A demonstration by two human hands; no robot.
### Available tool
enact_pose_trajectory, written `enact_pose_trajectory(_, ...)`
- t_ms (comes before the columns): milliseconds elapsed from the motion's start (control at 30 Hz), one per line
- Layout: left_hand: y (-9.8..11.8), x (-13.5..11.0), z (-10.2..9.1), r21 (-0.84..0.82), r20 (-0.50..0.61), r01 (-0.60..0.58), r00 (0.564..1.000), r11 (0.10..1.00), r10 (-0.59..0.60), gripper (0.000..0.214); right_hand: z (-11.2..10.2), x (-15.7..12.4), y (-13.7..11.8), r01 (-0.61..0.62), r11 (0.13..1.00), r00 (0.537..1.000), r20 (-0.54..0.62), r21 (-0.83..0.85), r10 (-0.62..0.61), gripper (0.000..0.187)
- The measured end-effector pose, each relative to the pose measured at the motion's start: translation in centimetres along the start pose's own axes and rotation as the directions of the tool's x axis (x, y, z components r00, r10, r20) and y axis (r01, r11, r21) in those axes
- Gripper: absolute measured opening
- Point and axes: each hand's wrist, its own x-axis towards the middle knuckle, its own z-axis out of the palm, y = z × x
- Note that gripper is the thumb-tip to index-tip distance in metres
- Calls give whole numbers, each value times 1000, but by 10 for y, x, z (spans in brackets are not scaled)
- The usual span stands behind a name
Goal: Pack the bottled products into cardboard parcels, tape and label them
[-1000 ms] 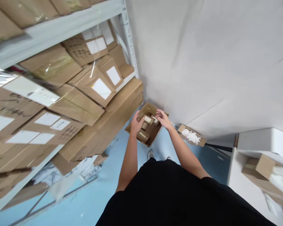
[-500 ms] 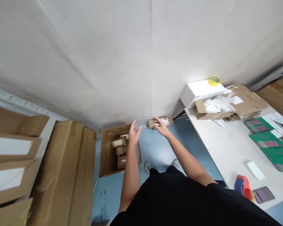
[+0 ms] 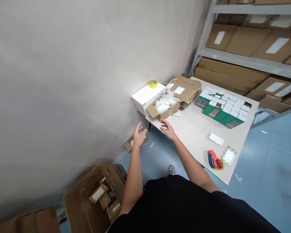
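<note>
My left hand is raised in front of me, fingers apart, holding nothing. Below it on the floor lies a small cardboard box with white scraps in it. My right hand hovers near the table's left edge, also open and empty. Closest beyond it on the white table is an open carton full of white paper scraps. Behind that carton stands a white box with a roll of yellow tape on top.
Flattened cardboard, green-and-white small boxes, a white box and a red-and-blue tape dispenser occupy the table. A large open carton holding smaller boxes stands lower left. Shelving with cartons rises behind the table.
My view has turned to the right, so the table sits nearer the middle and the shelving behind it shows. Both hands stay raised, open and empty.
</note>
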Motion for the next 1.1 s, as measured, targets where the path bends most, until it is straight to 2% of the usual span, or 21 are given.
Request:
enact_pose_trajectory(133,19,31,83,-19,126,-40,991,999,42,70,-75,-1,-6,5,1000,989,-146,-6,-6,67)
enact_pose_trajectory(233,27,50,134,-14,223,-58,973,998,59,71,-120,-6,-7,5,1000,966,-260,-3,-5,67)
enact_pose_trajectory(367,28,75,187,-12,358,-79,930,997,78,71,-168,-13,-4,-13,1000,917,-398,10,16,67)
enact_pose_trajectory(500,26,100,231,-27,471,-74,879,997,78,70,-203,-18,0,-44,999,853,-519,12,44,68)
enact_pose_trajectory(600,25,120,261,-52,561,-77,823,996,92,68,-217,-15,0,-57,998,802,-596,-4,43,68)
enact_pose_trajectory(733,27,152,294,-85,664,-56,741,995,99,65,-223,-3,-4,-85,996,722,-691,-30,41,67)
enact_pose_trajectory(900,22,185,325,-134,755,-43,643,990,130,61,-225,8,1,-143,989,577,-815,-44,47,66)
enact_pose_trajectory(1000,13,191,343,-122,808,-23,578,992,113,60,-224,3,12,-177,983,478,-877,-48,43,64)
enact_pose_trajectory(1100,3,182,362,-86,861,-2,503,996,75,57,-224,-14,26,-210,977,389,-919,-24,61,62)
